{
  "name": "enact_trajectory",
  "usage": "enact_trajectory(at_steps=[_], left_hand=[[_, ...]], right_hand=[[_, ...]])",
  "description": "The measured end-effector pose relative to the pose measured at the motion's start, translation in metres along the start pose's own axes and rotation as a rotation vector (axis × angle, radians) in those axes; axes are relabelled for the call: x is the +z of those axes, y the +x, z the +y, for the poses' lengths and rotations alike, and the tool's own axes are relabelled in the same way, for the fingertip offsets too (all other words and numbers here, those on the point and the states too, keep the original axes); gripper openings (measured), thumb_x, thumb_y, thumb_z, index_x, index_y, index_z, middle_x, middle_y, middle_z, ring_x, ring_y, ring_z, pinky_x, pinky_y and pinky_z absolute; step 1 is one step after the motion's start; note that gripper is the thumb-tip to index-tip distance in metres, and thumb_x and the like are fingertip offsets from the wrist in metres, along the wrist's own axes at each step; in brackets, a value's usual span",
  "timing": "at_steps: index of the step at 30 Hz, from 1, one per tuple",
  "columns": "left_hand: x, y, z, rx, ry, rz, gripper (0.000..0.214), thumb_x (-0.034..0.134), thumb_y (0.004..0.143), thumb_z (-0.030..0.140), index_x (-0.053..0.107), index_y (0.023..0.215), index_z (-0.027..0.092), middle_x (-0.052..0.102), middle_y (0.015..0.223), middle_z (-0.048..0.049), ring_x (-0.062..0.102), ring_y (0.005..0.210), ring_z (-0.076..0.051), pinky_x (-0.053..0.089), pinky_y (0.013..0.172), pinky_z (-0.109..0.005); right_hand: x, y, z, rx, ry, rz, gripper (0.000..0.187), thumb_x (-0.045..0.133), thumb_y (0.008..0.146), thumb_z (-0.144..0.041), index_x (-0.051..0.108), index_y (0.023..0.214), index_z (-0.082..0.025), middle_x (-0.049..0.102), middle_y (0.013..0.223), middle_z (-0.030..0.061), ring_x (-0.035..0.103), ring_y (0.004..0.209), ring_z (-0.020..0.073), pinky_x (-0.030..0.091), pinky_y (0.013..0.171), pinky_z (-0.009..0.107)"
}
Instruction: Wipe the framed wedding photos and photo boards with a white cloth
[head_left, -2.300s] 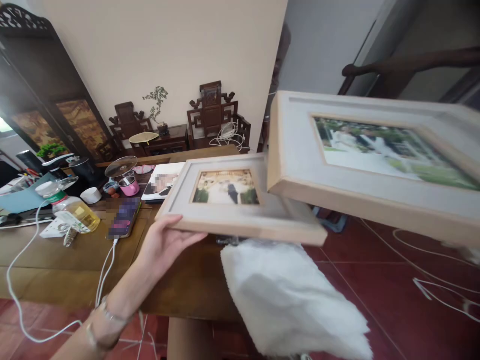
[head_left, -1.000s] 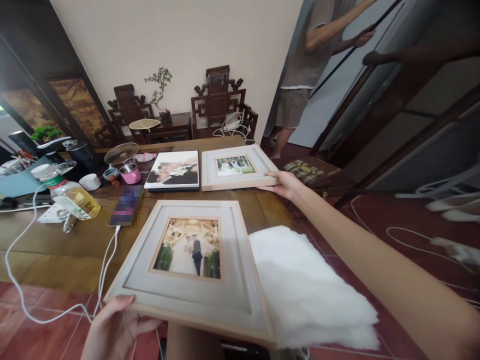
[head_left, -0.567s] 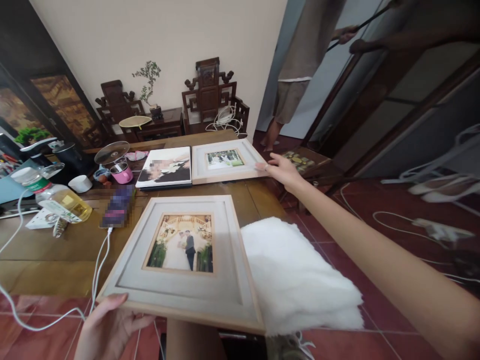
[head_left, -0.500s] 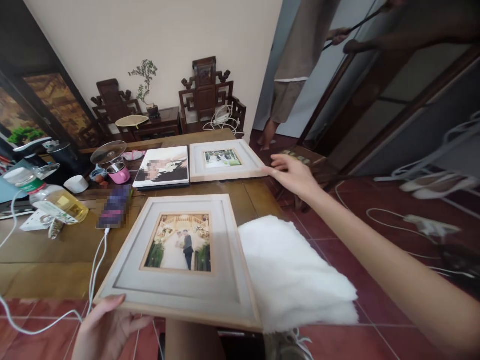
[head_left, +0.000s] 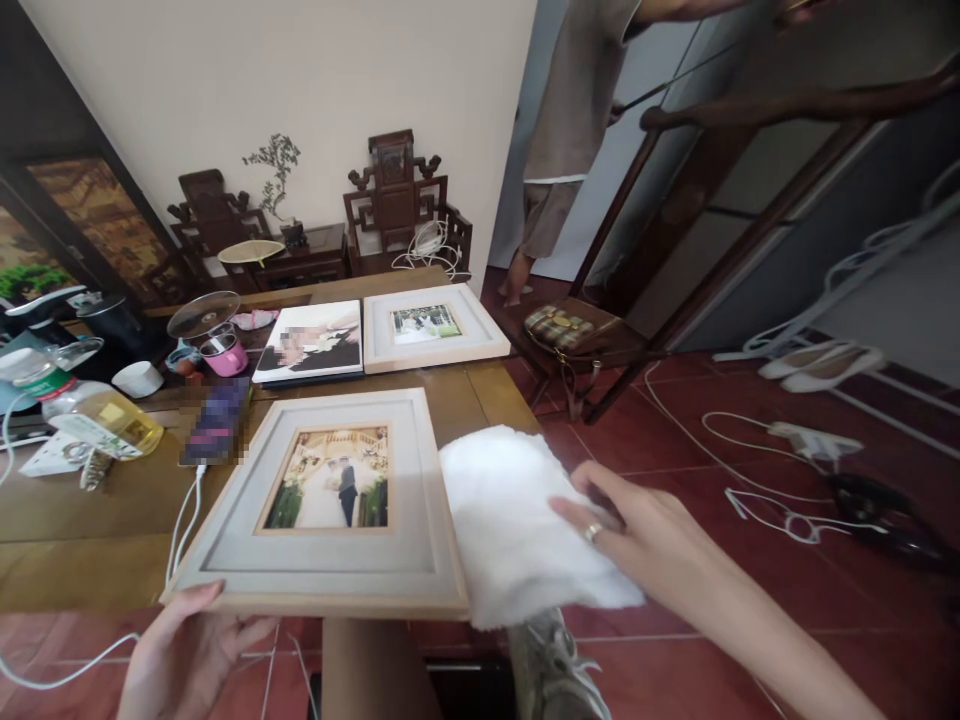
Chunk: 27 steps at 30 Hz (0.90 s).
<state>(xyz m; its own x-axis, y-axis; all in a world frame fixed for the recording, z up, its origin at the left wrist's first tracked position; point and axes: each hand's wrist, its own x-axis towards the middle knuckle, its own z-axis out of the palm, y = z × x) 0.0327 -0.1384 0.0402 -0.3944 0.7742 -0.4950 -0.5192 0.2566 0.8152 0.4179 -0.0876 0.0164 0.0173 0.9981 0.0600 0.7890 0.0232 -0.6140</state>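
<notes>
My left hand (head_left: 184, 645) grips the near left corner of a light wooden picture frame (head_left: 322, 490), thumb on the rim and fingers beneath. The frame holds a wedding photo in a wide pale mount and lies tilted at the table's near edge. To its right is a fluffy white cloth (head_left: 499, 515). My right hand (head_left: 637, 530), with a ring on one finger, is closed on the cloth's right side; its fingertips are partly hidden. Farther back on the table lie a second picture frame (head_left: 435, 328) and a photo album (head_left: 309, 340).
A phone (head_left: 217, 420) on a charging cable, an oil-coloured bottle (head_left: 105, 415), a pink mug (head_left: 225, 352) and a white cup (head_left: 138, 378) crowd the table's left. A wooden chair (head_left: 645, 340) bears a checked bag (head_left: 559, 325). Another person (head_left: 574, 110) stands behind, holding a pole.
My right hand has left the far picture frame and come back to the white cloth. My left hand still holds the near frame. The view has shifted slightly; the other person's arms have moved.
</notes>
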Motion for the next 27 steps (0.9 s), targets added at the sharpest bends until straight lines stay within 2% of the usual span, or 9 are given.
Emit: enact_trajectory(at_steps=[3, 6, 10, 13, 17, 21, 23, 27], left_hand=[[-0.004, 0.002, 0.0, 0.027, -0.016, 0.018, 0.056, 0.069, 0.061, 0.006, 0.068, 0.115, 0.023, 0.078, 0.089, -0.0047, 0.074, 0.073, -0.027, 0.065, 0.062, -0.039], [-0.005, 0.0, -0.001, 0.03, -0.018, 0.035, 0.055, 0.069, 0.061, 0.007, 0.069, 0.113, 0.023, 0.078, 0.089, -0.005, 0.074, 0.073, -0.028, 0.065, 0.059, -0.039], [-0.007, 0.001, 0.001, -0.005, -0.005, 0.041, 0.057, 0.067, 0.06, 0.008, 0.069, 0.115, 0.021, 0.078, 0.093, -0.0074, 0.075, 0.075, -0.031, 0.065, 0.059, -0.041], [-0.01, 0.006, 0.002, -0.023, -0.001, 0.052, 0.059, 0.066, 0.06, 0.006, 0.068, 0.116, 0.022, 0.078, 0.094, -0.0069, 0.075, 0.076, -0.031, 0.065, 0.061, -0.041], [-0.013, 0.011, 0.002, -0.037, -0.026, 0.04, 0.058, 0.067, 0.059, 0.006, 0.069, 0.114, 0.023, 0.078, 0.088, -0.0057, 0.075, 0.075, -0.032, 0.065, 0.059, -0.042], [-0.012, 0.009, -0.001, 0.009, -0.027, 0.004, 0.057, 0.07, 0.06, 0.009, 0.069, 0.115, 0.023, 0.078, 0.09, -0.0064, 0.075, 0.079, -0.033, 0.065, 0.059, -0.04], [-0.011, 0.008, -0.003, 0.025, -0.02, 0.002, 0.056, 0.07, 0.061, 0.01, 0.069, 0.115, 0.024, 0.078, 0.093, -0.0063, 0.075, 0.076, -0.031, 0.065, 0.059, -0.04], [-0.01, 0.006, -0.003, 0.034, -0.017, 0.012, 0.056, 0.069, 0.061, 0.009, 0.069, 0.116, 0.024, 0.078, 0.094, -0.0057, 0.074, 0.068, -0.028, 0.065, 0.06, -0.041]], right_hand=[[-0.003, 0.011, -0.009, -0.038, 0.042, 0.093, 0.021, 0.047, 0.083, -0.044, 0.044, 0.073, -0.026, 0.047, 0.05, -0.0048, 0.047, 0.045, 0.0167, 0.035, 0.046, 0.027], [-0.006, 0.004, -0.017, 0.0, 0.134, 0.194, 0.022, 0.046, 0.085, -0.046, 0.046, 0.076, -0.026, 0.051, 0.055, -0.0039, 0.047, 0.045, 0.0159, 0.037, 0.046, 0.027], [-0.005, -0.015, -0.018, 0.069, 0.278, 0.193, 0.027, 0.046, 0.085, -0.052, 0.048, 0.078, -0.026, 0.05, 0.055, -0.0041, 0.045, 0.042, 0.0149, 0.036, 0.04, 0.026], [-0.002, -0.016, -0.016, 0.103, 0.326, 0.173, 0.03, 0.046, 0.085, -0.054, 0.047, 0.075, -0.026, 0.051, 0.055, -0.0035, 0.047, 0.044, 0.0154, 0.038, 0.041, 0.026], [0.005, -0.002, -0.012, 0.125, 0.222, 0.152, 0.032, 0.051, 0.08, -0.056, 0.049, 0.071, -0.026, 0.051, 0.051, -0.0037, 0.045, 0.044, 0.0154, 0.035, 0.042, 0.026], [0.013, 0.005, -0.006, 0.087, 0.128, 0.186, 0.033, 0.057, 0.074, -0.052, 0.044, 0.06, -0.025, 0.041, 0.047, -0.0053, 0.035, 0.045, 0.0133, 0.03, 0.045, 0.026], [0.016, 0.002, -0.002, 0.085, 0.218, 0.191, 0.035, 0.057, 0.075, -0.051, 0.041, 0.059, -0.024, 0.038, 0.05, -0.0056, 0.033, 0.047, 0.0125, 0.029, 0.045, 0.025], [0.018, -0.009, 0.004, 0.121, 0.56, 0.147, 0.043, 0.063, 0.075, -0.052, 0.036, 0.058, -0.024, 0.036, 0.055, -0.0055, 0.034, 0.05, 0.0118, 0.026, 0.045, 0.023]])
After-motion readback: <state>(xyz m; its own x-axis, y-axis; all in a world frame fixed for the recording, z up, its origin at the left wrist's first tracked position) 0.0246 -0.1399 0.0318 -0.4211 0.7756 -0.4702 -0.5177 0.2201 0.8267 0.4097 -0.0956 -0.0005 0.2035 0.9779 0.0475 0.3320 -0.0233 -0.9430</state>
